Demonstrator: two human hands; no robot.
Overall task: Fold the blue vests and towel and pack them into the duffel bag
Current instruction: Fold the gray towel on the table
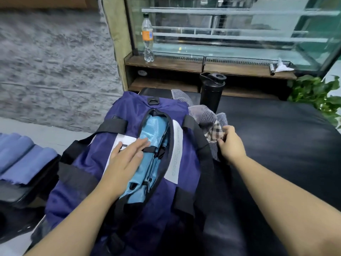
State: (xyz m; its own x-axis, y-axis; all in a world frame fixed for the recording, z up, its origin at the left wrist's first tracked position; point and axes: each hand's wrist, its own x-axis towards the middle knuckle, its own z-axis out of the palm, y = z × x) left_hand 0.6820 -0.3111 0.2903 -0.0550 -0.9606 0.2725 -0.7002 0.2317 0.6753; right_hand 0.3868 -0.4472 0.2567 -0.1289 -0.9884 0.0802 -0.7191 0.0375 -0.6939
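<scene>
A dark blue duffel bag [88,163] with black straps lies unzipped on a black padded bench. Light blue vest fabric [153,130] fills its opening. My left hand [127,156] rests flat on the bag's left rim, fingers spread and reaching onto the light blue fabric. My right hand [228,143] is closed on the edge of a grey striped towel [204,117] with a checked patch, which lies bunched just right of the bag.
A black shaker bottle [211,91] stands behind the towel. Folded blue cloth [24,156] lies at the left on a dark seat. A plastic bottle [147,37] stands on a wooden ledge below a glass display case. A green plant [317,93] is at far right.
</scene>
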